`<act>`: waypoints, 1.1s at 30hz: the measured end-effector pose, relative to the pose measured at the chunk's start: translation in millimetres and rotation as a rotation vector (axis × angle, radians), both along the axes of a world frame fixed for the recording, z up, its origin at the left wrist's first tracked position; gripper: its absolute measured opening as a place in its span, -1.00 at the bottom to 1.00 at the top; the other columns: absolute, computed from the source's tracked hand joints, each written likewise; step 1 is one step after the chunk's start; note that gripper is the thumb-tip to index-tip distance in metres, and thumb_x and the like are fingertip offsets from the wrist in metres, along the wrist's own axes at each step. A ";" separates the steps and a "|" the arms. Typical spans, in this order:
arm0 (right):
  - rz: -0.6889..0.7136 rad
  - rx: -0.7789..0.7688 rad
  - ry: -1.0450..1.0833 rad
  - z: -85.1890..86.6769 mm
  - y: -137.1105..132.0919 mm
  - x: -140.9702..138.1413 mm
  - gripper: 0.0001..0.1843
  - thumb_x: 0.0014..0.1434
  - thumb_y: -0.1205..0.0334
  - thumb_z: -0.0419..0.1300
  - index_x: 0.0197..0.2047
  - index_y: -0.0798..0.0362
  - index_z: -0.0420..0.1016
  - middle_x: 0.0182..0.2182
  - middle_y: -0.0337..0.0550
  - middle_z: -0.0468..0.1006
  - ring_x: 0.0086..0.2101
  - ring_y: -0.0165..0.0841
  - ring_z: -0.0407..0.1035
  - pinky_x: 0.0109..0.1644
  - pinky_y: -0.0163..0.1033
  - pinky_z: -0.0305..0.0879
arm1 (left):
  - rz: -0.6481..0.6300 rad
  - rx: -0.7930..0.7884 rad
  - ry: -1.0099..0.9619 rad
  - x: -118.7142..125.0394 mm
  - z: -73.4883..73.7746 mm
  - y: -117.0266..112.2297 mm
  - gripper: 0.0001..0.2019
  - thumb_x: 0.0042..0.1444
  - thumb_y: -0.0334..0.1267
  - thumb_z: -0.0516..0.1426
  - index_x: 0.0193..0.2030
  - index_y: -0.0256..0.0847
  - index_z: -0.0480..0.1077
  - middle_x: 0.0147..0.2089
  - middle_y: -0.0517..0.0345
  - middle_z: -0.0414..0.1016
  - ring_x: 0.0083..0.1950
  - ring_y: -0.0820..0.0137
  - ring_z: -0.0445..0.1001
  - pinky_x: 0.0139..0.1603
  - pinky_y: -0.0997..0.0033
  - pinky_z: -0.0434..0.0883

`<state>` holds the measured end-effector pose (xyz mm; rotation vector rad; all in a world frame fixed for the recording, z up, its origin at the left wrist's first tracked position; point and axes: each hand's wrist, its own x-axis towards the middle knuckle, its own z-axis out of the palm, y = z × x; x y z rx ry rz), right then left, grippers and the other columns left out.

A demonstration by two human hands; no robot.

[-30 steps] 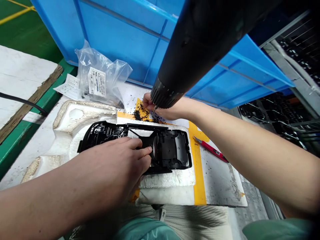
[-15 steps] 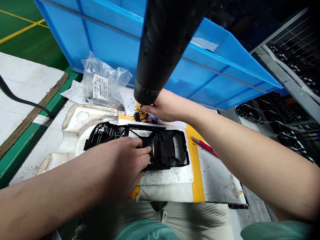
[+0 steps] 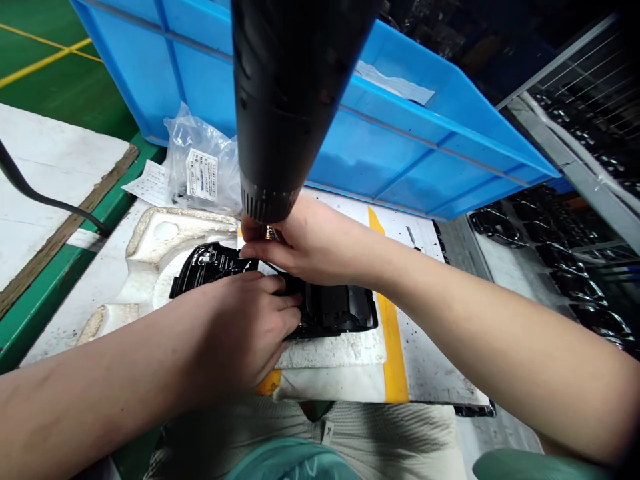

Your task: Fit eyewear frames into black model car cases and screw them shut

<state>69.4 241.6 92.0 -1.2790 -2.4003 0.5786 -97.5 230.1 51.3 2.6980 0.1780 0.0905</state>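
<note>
Mostly hidden: blk shell (image 3: 333, 310) under hand (image 3: 235, 327)

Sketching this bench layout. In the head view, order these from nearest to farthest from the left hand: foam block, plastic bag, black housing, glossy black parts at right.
From the left hand:
1. The black housing: under its fingers.
2. The foam block: to the left, under the housing.
3. The plastic bag: beyond the foam, up the view.
4. The glossy black parts: far right, off the bench.

Plastic housing (image 3: 330, 313) on foam tray (image 3: 165, 230), poly bag (image 3: 200, 167) behind tray, crate (image 3: 425, 147) behind bag, rack (image 3: 575, 113) far right
</note>
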 end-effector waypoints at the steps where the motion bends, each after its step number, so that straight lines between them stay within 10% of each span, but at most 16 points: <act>1: 0.005 -0.008 -0.005 2.2 -2.4 -0.5 -0.95 0.26 0.39 0.23 -0.25 0.12 0.42 -0.28 -0.23 0.48 -0.26 -0.41 0.32 -0.18 -0.28 0.26 | 0.006 -0.021 0.018 0.5 0.2 0.0 -0.80 0.23 -0.27 0.10 -0.07 -0.20 0.50 -0.04 0.02 0.59 0.03 0.16 0.51 0.13 0.15 0.42; 9: -0.016 -0.076 -0.049 25.7 -26.8 3.3 -0.92 0.23 0.47 0.19 -0.24 0.15 0.47 -0.31 -0.23 0.52 -0.28 -0.43 0.35 -0.22 -0.31 0.24 | 0.055 -0.093 0.145 1.5 7.6 1.2 -0.81 0.20 -0.23 0.14 -0.08 -0.17 0.49 0.13 0.07 0.53 0.17 0.09 0.45 0.17 0.08 0.40; 33: -0.424 0.068 -0.002 34.2 -53.8 34.6 -0.89 0.13 0.34 0.31 -0.39 0.06 0.45 -0.52 -0.34 0.38 -0.51 -0.46 0.23 -0.38 -0.29 0.12 | -0.031 0.012 0.068 -2.3 10.4 3.0 -0.78 0.32 -0.28 0.02 -0.03 -0.14 0.48 -0.19 0.14 0.54 -0.17 0.23 0.43 -0.16 0.20 0.29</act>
